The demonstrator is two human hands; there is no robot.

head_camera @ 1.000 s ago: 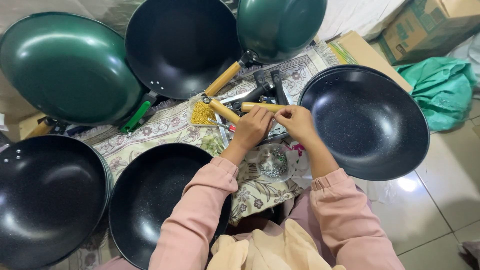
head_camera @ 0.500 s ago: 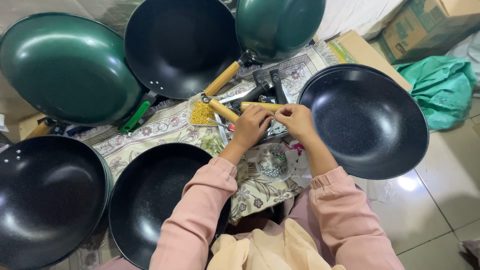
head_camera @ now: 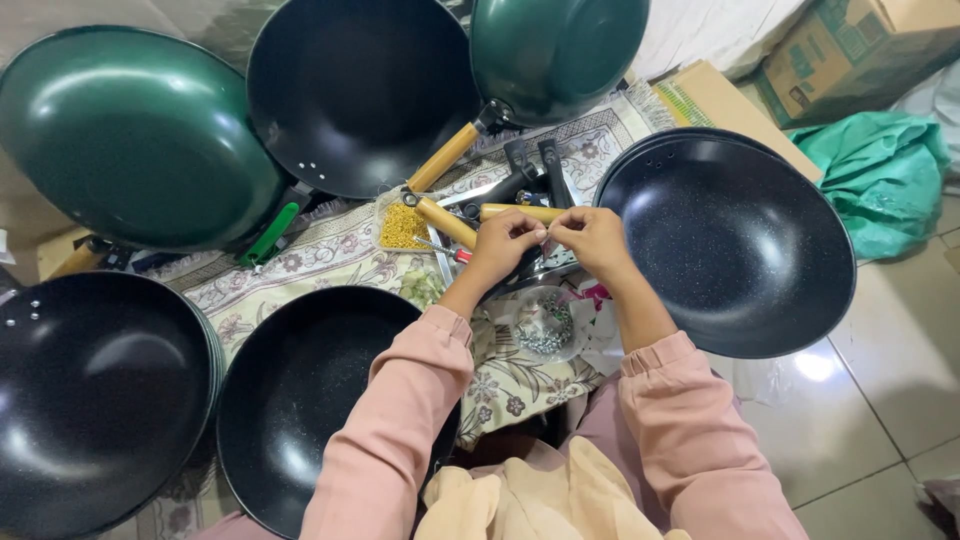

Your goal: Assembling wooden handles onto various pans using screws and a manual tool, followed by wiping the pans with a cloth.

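Left hand (head_camera: 503, 243) and right hand (head_camera: 592, 238), forearms extended forward, fingertips pinched together on a pale wooden cylindrical handle (head_camera: 520, 212) above the patterned cloth (head_camera: 330, 255).

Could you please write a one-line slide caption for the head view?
Both hands, left hand and right hand, meet over wooden handles, ringed by dark woks.
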